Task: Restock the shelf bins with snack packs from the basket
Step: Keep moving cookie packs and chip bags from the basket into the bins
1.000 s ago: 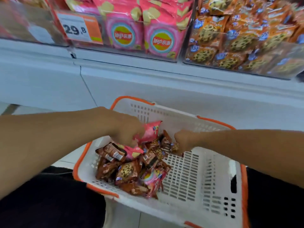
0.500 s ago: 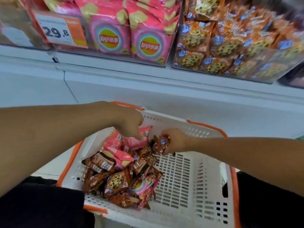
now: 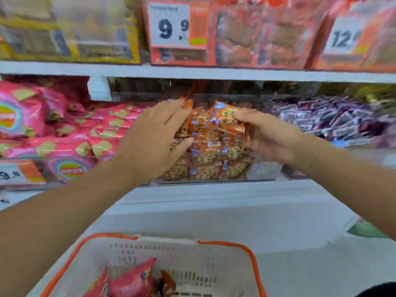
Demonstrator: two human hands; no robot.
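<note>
Both my hands are up at the clear bin [image 3: 265,170] of orange cookie packs [image 3: 212,133] on the middle shelf. My left hand [image 3: 154,138] lies with straight, spread fingers against the left side of the pile. My right hand [image 3: 265,133] is palm-up on the right side, its fingers touching an orange pack on top. The white basket with orange rim [image 3: 227,245] sits low in front of me. In it I see pink chip packs [image 3: 130,281] and a brown cookie pack [image 3: 169,281].
Pink chip bags [image 3: 64,129] fill the bin to the left, purple packs [image 3: 327,118] the bin to the right. The shelf above holds yellow and orange boxes behind price tags [image 3: 173,24]. A white ledge [image 3: 214,202] runs between the shelf and the basket.
Both hands left the basket and rose to the orange cookie bin. My view tilted upward, so the basket now shows only at the bottom edge.
</note>
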